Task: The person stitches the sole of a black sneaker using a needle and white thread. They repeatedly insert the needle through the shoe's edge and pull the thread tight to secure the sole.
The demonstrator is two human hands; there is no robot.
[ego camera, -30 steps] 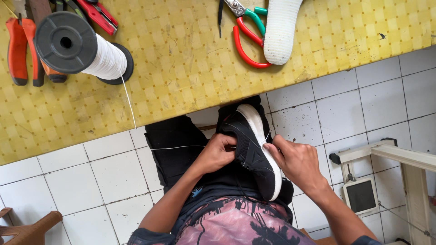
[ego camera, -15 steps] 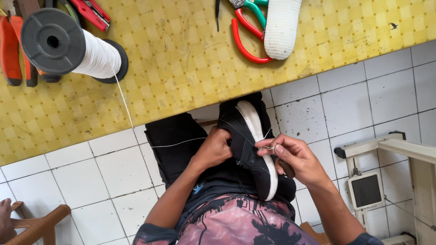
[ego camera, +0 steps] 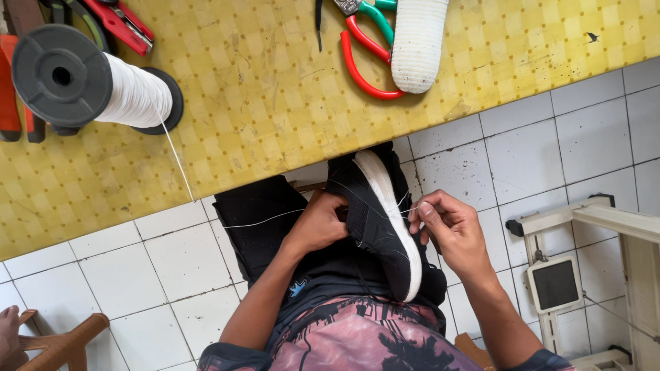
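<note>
A black sneaker with a white sole [ego camera: 380, 220] rests on my lap, sole edge turned up. My left hand [ego camera: 318, 223] grips the shoe's upper on its left side. At the sole's right edge my right hand [ego camera: 445, 230] pinches a thin white thread [ego camera: 261, 220], with fingers closed on it. The thread runs left across my lap and up to a large spool of white thread [ego camera: 96, 89] on the yellow table [ego camera: 275, 103].
Red-handled pliers [ego camera: 368, 51], a loose white sole [ego camera: 418, 41] and other red and orange tools [ego camera: 124, 24] lie on the table. A white metal stand [ego camera: 584, 227] is at the right. A wooden chair part [ego camera: 65, 343] and another person's hand [ego camera: 8, 336] are at bottom left.
My right hand has drawn away from the sole edge to the right, pulling thread. The view has shifted slightly; the left hand keeps its grip.
</note>
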